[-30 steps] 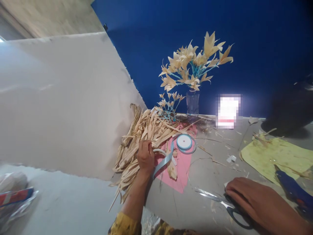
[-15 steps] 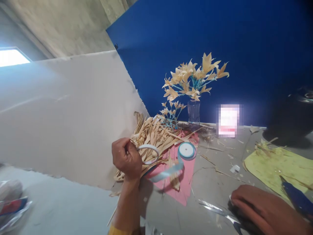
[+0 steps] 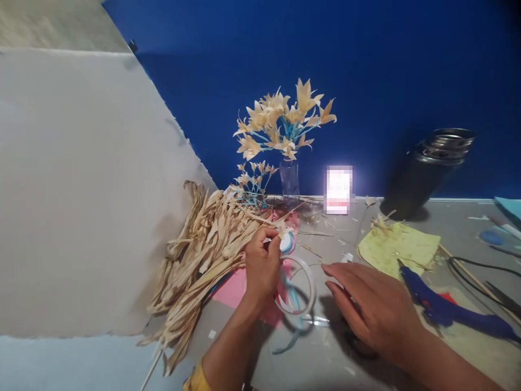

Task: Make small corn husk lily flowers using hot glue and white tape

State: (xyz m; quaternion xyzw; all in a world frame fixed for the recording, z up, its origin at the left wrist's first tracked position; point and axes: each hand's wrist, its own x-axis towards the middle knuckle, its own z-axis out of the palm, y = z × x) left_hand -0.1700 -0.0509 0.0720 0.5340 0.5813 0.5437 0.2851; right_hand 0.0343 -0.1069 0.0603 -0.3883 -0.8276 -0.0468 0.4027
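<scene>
My left hand (image 3: pixel 264 263) is closed, its fingertips pinching a small pale dried-husk flower (image 3: pixel 281 229). A white roll of tape (image 3: pixel 312 288) hangs against the same hand, on its right side. To the right, my right hand (image 3: pixel 376 307) has thumb and fingers apart, with nothing plainly visible between them. Scissors (image 3: pixel 316 321) lie under and beside it, their handles mostly in shadow. Behind my left hand is a spool of light-blue ribbon (image 3: pixel 286 243), partly hidden. A loose ribbon end (image 3: pixel 290 343) curls on the table below the tape.
Dried husks (image 3: pixel 199 260) are heaped at left, partly over pink paper (image 3: pixel 230 288). Husk flowers stand in a glass vase (image 3: pixel 289 182) by the blue board (image 3: pixel 228 49). At right are a dark flask (image 3: pixel 419 174), yellow paper (image 3: pixel 419 244) and a blue glue gun (image 3: pixel 456 312).
My left hand has moved right with the tape roll, in front of the ribbon spool. My right hand has risen from beside the scissors toward it. The view has swung right.
</scene>
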